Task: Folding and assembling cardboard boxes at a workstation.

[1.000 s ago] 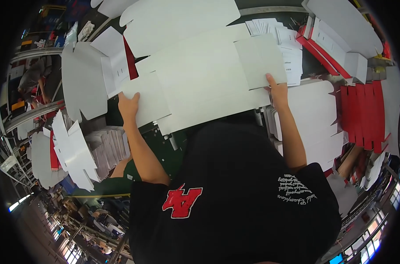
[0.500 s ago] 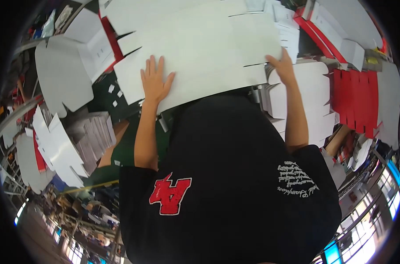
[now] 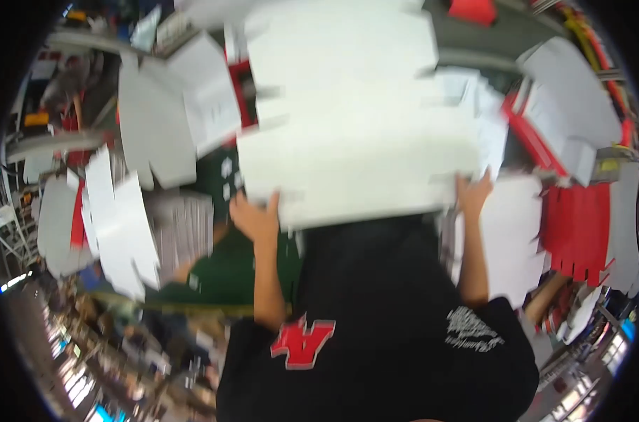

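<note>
A large, flat white cardboard box blank [image 3: 361, 126] with slits along its sides stretches away in front of my body. My left hand [image 3: 256, 216] grips its near left corner, the thumb lying over the top. At the near right corner my right hand [image 3: 475, 195] holds the opposite edge, with the thumb on top. Fingertips under the board are hidden, and motion blurs both hands. Close by my right forearm lies a stack of white box blanks [image 3: 513, 235].
On the left are a pile of grey-white blanks [image 3: 182, 225] and a partly folded white box [image 3: 210, 95] over a dark green surface [image 3: 228, 271]. Red blanks [image 3: 578, 228] lie at the right, below a red-edged white box [image 3: 562, 112].
My left hand has gone from lying flat on the blank to gripping its near left corner. My right hand keeps the right edge. The whole view has shifted, and the blank appears lower.
</note>
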`<state>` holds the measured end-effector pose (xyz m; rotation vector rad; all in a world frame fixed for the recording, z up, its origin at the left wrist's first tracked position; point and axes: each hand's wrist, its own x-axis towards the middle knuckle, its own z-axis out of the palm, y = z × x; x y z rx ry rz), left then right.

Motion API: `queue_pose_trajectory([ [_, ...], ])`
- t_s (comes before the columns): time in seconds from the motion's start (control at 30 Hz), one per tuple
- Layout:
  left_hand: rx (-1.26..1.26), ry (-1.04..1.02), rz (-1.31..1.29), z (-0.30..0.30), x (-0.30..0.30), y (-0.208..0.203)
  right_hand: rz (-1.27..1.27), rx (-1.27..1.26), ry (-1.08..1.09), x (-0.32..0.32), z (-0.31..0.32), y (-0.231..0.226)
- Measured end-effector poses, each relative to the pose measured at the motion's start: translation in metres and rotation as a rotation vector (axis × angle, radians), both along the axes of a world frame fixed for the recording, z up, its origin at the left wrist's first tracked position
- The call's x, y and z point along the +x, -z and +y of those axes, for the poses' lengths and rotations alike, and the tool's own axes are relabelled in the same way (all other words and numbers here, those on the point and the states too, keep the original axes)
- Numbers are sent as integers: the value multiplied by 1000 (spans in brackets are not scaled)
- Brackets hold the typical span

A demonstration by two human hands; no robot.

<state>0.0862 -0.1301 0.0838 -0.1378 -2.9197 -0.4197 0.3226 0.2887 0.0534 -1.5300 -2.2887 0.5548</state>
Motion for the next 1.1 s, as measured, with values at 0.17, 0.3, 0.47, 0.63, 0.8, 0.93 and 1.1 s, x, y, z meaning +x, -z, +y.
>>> queue_pose_trajectory([
  [0.17, 187, 511, 214, 78, -38, -15, 193, 241, -469, -103, -64, -54],
  [0.3, 51, 681, 83, 123, -52, 29, -15, 221, -845, -163, -95, -21],
  [0.47, 75, 611, 17, 123, -37, 72, -101, 263, -811, -167, -97, 7],
  [0.63, 68, 692, -83, 127, -24, 58, -37, 201, -866, -165, -89, 13],
  [0.8, 7, 690, -114, 121, -19, 62, -148, 210, -979, -167, -93, 12],
  [0.93, -14, 670, -118, 123, -15, 56, -194, 236, -973, -168, -97, 4],
  [1.1, 37, 641, -131, 125, -20, 66, -210, 242, -972, -169, -96, 13],
])
